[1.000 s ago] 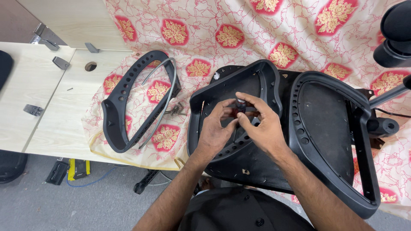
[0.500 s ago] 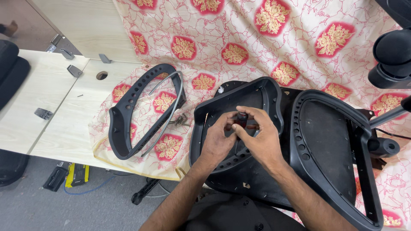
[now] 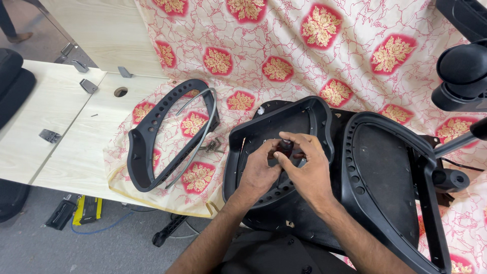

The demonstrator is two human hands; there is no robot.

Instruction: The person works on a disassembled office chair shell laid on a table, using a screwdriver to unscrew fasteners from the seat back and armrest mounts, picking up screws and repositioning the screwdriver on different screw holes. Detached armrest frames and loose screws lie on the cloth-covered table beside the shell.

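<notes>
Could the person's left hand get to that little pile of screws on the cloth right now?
Probably yes. The screws lie in the open on the patterned cloth, just left of the black chair shell, with nothing covering them. The left hand is busy on a small dark part nearby, and would have to let go first.

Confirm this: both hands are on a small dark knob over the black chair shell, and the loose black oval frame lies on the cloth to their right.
Wrong side. In the head view the loose black oval frame lies on the cloth to their left. Both the left hand and right hand are on the small dark knob over the black chair shell.
</notes>
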